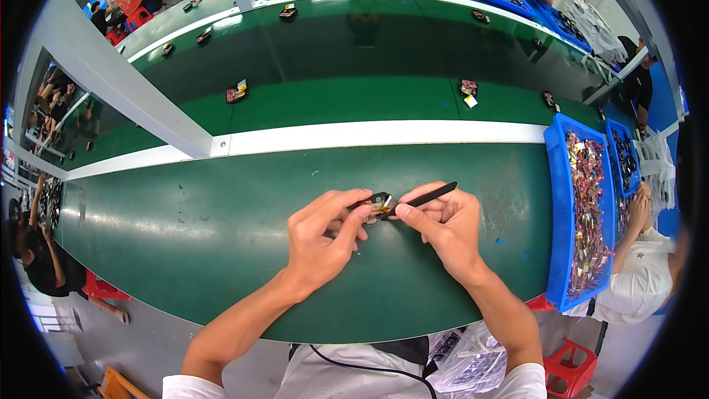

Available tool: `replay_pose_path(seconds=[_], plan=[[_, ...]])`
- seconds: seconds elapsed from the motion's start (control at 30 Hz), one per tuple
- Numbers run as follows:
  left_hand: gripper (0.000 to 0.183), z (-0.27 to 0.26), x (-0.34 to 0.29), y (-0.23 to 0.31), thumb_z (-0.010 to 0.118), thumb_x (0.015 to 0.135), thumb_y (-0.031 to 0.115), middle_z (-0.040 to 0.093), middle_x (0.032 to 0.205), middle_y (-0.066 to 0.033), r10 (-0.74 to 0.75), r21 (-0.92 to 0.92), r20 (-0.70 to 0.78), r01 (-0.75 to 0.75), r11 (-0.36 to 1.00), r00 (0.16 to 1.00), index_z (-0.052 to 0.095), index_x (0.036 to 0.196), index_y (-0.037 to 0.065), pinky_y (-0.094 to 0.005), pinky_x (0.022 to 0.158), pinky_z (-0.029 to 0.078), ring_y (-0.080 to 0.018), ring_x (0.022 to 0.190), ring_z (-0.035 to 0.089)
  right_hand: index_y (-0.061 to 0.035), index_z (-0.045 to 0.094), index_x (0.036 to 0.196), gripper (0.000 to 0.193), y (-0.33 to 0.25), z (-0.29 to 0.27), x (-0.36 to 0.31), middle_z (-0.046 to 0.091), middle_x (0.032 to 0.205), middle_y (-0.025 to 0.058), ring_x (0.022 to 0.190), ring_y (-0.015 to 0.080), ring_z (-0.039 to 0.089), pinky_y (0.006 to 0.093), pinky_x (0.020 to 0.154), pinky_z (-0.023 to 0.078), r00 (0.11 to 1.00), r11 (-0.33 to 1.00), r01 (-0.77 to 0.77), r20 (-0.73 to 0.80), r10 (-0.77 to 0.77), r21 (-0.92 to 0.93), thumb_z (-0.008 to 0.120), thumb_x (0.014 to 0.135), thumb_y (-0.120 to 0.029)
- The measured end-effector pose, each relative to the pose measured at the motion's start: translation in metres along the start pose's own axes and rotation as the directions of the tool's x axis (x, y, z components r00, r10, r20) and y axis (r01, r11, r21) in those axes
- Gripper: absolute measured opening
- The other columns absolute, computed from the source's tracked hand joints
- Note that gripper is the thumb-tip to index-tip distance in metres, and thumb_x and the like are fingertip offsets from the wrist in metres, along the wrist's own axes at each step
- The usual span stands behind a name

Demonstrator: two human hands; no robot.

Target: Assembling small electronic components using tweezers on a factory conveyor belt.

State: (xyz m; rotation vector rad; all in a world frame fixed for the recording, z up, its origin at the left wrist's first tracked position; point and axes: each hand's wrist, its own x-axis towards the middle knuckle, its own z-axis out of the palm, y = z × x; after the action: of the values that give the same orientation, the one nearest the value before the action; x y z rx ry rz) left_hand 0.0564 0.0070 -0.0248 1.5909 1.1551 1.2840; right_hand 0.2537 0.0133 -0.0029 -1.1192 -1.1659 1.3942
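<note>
My left hand (323,230) pinches a small black-cased electronic part (379,202) with reddish and yellow bits showing, held just above the green table. In my right hand (444,226) is a slim black stick-like tool (433,196), its rear end pointing up and to the right. The tool's front end meets the part between my two hands. My fingers cover much of both the part and the tool's tip, so the exact contact is hidden.
A blue tray (559,214) full of small reddish parts stands on the table's right end. Beyond a white rail (384,134) runs a green conveyor belt (354,96) carrying several similar parts. A grey metal post (140,96) rises at the left. Other people sit around the line.
</note>
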Motion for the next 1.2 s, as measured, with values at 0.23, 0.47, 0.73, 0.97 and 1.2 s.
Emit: replay_pose_path(seconds=[0.23, 0.47, 0.73, 0.97, 1.2], plan=[[0.017, 0.0, 0.0, -0.001, 0.066, 0.094, -0.004, 0.071, 0.089, -0.0139, 0.013, 0.002, -0.001, -0.013, 1.0, 1.0, 0.069, 0.111, -0.007, -0.0232, 0.046, 0.053, -0.0163, 0.064, 0.071, 0.0056, 0.07, 0.1, 0.009, 0.004, -0.002, -0.001, 0.075, 0.088, 0.0113, 0.062, -0.0009, 0.056, 0.0153, 0.05, 0.037, 1.0, 0.999, -0.001, 0.012, 0.002, -0.043, 0.071, 0.09, 0.004], [0.025, -0.009, 0.008, 0.0, 0.064, 0.099, 0.008, 0.07, 0.091, -0.0151, -0.317, -0.406, 0.187, 0.367, 0.837, 0.93, 0.065, 0.118, -0.009, -0.0246, 0.047, 0.053, -0.0186, 0.066, 0.071, 0.0039, 0.071, 0.097, 0.009, 0.009, -0.003, -0.001, 0.074, 0.084, 0.0063, 0.055, -0.0032, 0.046, 0.0161, 0.047, 0.031, 0.997, 0.997, 0.082, 0.006, -0.082, -0.008, 0.073, 0.089, 0.004], [0.027, -0.011, 0.01, -0.001, 0.06, 0.102, 0.01, 0.07, 0.1, -0.0203, -0.299, -0.446, 0.234, 0.375, 0.813, 0.925, 0.062, 0.121, -0.008, -0.0266, 0.046, 0.056, -0.0253, 0.068, 0.073, 0.0026, 0.074, 0.09, 0.008, 0.013, 0.0, -0.006, 0.075, 0.084, 0.0063, 0.049, -0.0007, 0.045, 0.0183, 0.045, 0.031, 0.932, 0.915, 0.353, -0.017, -0.363, -0.195, 0.079, 0.083, 0.004], [0.029, -0.011, 0.01, 0.0, 0.062, 0.1, 0.009, 0.069, 0.102, -0.0216, -0.289, -0.443, 0.254, 0.376, 0.814, 0.923, 0.06, 0.123, -0.009, -0.0272, 0.047, 0.057, -0.0257, 0.071, 0.074, -0.0003, 0.077, 0.085, 0.008, 0.013, 0.0, -0.005, 0.077, 0.084, 0.0053, 0.045, 0.0012, 0.046, 0.0201, 0.043, 0.032, 0.886, 0.835, 0.438, 0.0, -0.464, -0.332, 0.081, 0.079, 0.004], [0.028, -0.012, 0.009, -0.002, 0.062, 0.1, 0.008, 0.07, 0.101, -0.0213, -0.293, -0.44, 0.259, 0.383, 0.813, 0.92, 0.06, 0.123, -0.008, -0.0272, 0.048, 0.058, -0.0249, 0.072, 0.074, -0.002, 0.076, 0.084, 0.009, 0.011, 0.002, -0.005, 0.076, 0.077, 0.0026, 0.043, 0.0017, 0.046, 0.0199, 0.042, 0.031, 0.866, 0.794, 0.47, 0.026, -0.5, -0.385, 0.082, 0.078, 0.001]])
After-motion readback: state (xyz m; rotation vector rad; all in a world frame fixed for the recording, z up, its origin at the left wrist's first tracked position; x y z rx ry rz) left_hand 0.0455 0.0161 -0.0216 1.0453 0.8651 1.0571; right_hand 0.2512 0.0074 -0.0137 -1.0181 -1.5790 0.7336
